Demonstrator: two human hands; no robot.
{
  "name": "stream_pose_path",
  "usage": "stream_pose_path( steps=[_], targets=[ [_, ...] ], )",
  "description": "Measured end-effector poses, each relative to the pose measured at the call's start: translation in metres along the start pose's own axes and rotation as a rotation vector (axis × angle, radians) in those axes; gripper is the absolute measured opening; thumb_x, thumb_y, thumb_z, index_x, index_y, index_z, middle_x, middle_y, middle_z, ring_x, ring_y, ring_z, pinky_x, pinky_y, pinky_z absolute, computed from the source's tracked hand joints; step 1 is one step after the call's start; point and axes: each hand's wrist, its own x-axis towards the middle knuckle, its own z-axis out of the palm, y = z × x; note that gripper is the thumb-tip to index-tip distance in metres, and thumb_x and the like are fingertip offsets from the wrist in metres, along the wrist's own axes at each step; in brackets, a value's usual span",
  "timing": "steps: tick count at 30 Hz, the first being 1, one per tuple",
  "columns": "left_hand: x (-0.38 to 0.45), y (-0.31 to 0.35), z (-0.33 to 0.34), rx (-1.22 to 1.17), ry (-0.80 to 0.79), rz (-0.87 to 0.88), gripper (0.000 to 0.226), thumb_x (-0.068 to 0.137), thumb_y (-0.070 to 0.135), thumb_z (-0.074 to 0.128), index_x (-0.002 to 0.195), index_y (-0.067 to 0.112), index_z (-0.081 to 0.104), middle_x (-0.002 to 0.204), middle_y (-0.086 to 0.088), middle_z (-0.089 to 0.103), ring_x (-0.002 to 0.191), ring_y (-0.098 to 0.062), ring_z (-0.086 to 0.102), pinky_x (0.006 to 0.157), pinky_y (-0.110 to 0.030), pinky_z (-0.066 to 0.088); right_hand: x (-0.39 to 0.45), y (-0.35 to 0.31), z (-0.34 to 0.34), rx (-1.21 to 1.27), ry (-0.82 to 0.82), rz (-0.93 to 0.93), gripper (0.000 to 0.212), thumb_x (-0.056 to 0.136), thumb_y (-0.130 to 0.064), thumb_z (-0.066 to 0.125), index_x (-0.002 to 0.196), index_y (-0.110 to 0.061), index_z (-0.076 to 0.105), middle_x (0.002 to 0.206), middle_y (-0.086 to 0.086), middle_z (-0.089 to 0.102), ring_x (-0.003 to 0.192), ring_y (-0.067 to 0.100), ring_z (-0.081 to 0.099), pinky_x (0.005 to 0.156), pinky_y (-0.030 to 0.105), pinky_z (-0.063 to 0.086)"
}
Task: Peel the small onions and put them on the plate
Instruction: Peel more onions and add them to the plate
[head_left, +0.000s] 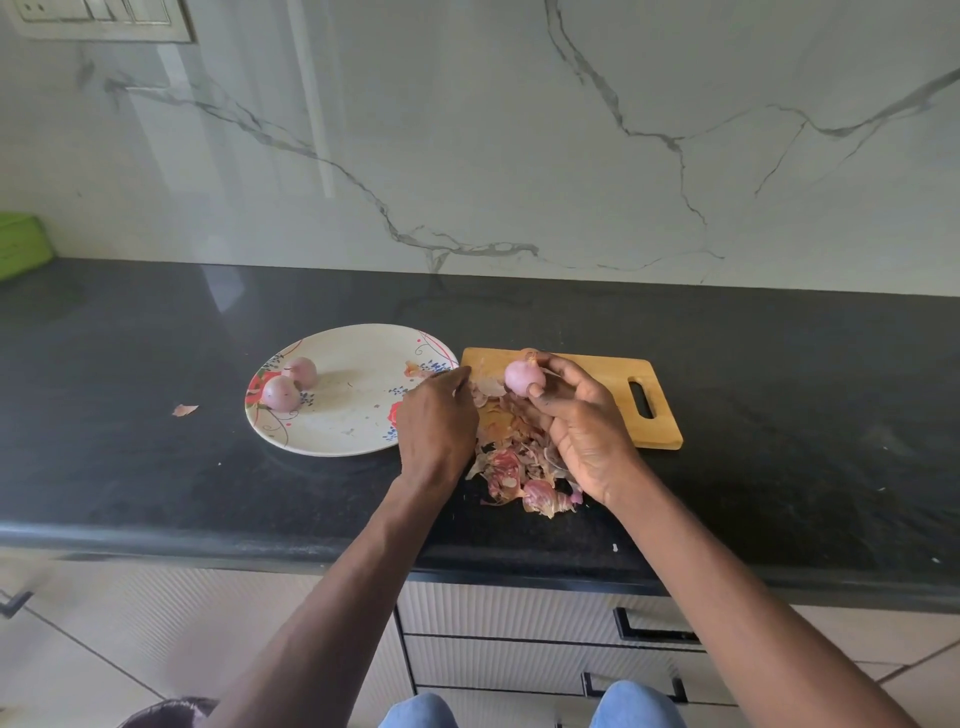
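Note:
My right hand (582, 415) holds a small pale pink peeled onion (521, 376) between thumb and fingers, above the wooden cutting board (597, 384). My left hand (436, 421) hovers over the right rim of the flowered white plate (343, 415), fingers bent and pointing toward the board; I cannot tell whether it pinches a scrap of skin. Two peeled onions (288, 384) lie together at the plate's left side. A heap of onion skins (519, 467) spreads between my hands, over the board's near left corner and the counter.
The black counter (156, 467) runs the full width, with a marble wall behind. One loose skin flake (184, 410) lies left of the plate, and a skin scrap (415, 369) rests on the plate's right side. A green box (21, 249) stands far left.

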Motion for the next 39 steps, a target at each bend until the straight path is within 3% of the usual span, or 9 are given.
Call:
stream_pose_path(
  steps=[2,5,10,19,22,28,31,34,39],
  targets=[
    [0.0009,-0.0003,-0.0022,-0.042,-0.014,0.025,0.034,0.097,0.007,0.056,0.127,0.012,0.070,0.134,-0.008,0.066,0.122,-0.019,0.062,0.103,-0.026,0.046,-0.0025,0.0003,0.0004,-0.160,0.024,-0.087,0.041,0.086,0.011,0.067,0.120,-0.011,0.067,0.121,0.007,0.072,0.118,0.020,0.065,0.099,0.033,0.053],
    [-0.0018,0.0028,-0.0083,-0.315,-0.059,0.054,0.031,0.093,0.009,0.063,0.123,0.011,0.073,0.122,-0.006,0.072,0.098,0.003,0.067,0.085,-0.007,0.048,-0.0047,0.0001,-0.0001,-0.320,0.061,-0.200,0.040,0.081,0.004,0.077,0.116,-0.016,0.071,0.118,-0.001,0.073,0.112,0.013,0.068,0.093,0.031,0.054],
    [-0.0056,0.0035,-0.0072,-0.423,-0.173,0.114,0.027,0.092,0.016,0.072,0.119,0.010,0.075,0.109,-0.003,0.077,0.097,0.000,0.072,0.081,-0.016,0.056,-0.0037,0.0047,-0.0015,-0.523,0.067,-0.330,0.041,0.080,-0.016,0.084,0.118,-0.026,0.072,0.122,-0.005,0.071,0.119,0.015,0.064,0.099,0.045,0.054],
    [-0.0044,0.0020,-0.0077,-0.459,-0.170,0.112,0.020,0.092,0.007,0.071,0.110,0.011,0.077,0.086,0.026,0.073,0.088,0.001,0.073,0.076,-0.017,0.056,-0.0039,0.0068,-0.0037,-0.660,0.080,-0.409,0.043,0.079,-0.010,0.084,0.119,-0.017,0.072,0.125,-0.004,0.068,0.123,0.011,0.060,0.099,0.038,0.055],
    [-0.0034,-0.0002,-0.0075,-0.478,-0.188,0.102,0.021,0.091,0.006,0.071,0.111,0.010,0.077,0.091,0.017,0.075,0.090,-0.003,0.074,0.078,-0.018,0.056,-0.0037,0.0060,-0.0045,-0.684,0.074,-0.407,0.043,0.080,-0.010,0.082,0.120,-0.017,0.071,0.125,-0.006,0.068,0.124,0.009,0.059,0.103,0.041,0.052],
    [-0.0055,0.0004,-0.0071,-0.427,-0.171,0.108,0.022,0.090,0.010,0.074,0.112,0.010,0.077,0.094,0.011,0.075,0.086,0.003,0.072,0.077,-0.016,0.056,-0.0042,0.0077,-0.0028,-0.714,0.052,-0.367,0.043,0.085,-0.008,0.078,0.124,-0.022,0.069,0.126,-0.006,0.069,0.121,0.010,0.062,0.102,0.041,0.053],
    [-0.0065,0.0027,-0.0072,-0.408,-0.164,0.098,0.016,0.090,0.014,0.075,0.105,0.014,0.080,0.087,0.010,0.076,0.082,-0.003,0.073,0.075,-0.030,0.060,-0.0037,0.0091,-0.0020,-0.757,0.047,-0.357,0.042,0.086,-0.008,0.077,0.126,-0.020,0.068,0.127,-0.006,0.068,0.121,0.011,0.062,0.102,0.041,0.053],
    [-0.0071,0.0048,-0.0066,-0.412,-0.172,0.094,0.008,0.090,0.019,0.074,0.092,0.025,0.079,0.080,-0.005,0.076,0.073,-0.021,0.071,0.072,-0.050,0.058,-0.0051,0.0089,-0.0004,-0.791,0.042,-0.352,0.042,0.087,-0.007,0.076,0.126,-0.019,0.067,0.125,-0.006,0.068,0.120,0.011,0.062,0.102,0.038,0.053],
    [-0.0073,0.0078,-0.0080,-0.426,-0.175,0.044,0.009,0.090,0.017,0.073,0.095,0.016,0.081,0.078,0.005,0.077,0.078,-0.017,0.074,0.074,-0.044,0.059,-0.0065,0.0076,0.0003,-0.796,0.028,-0.341,0.042,0.088,-0.008,0.074,0.128,-0.018,0.066,0.124,-0.009,0.066,0.119,0.010,0.061,0.099,0.024,0.051]
  ],
)
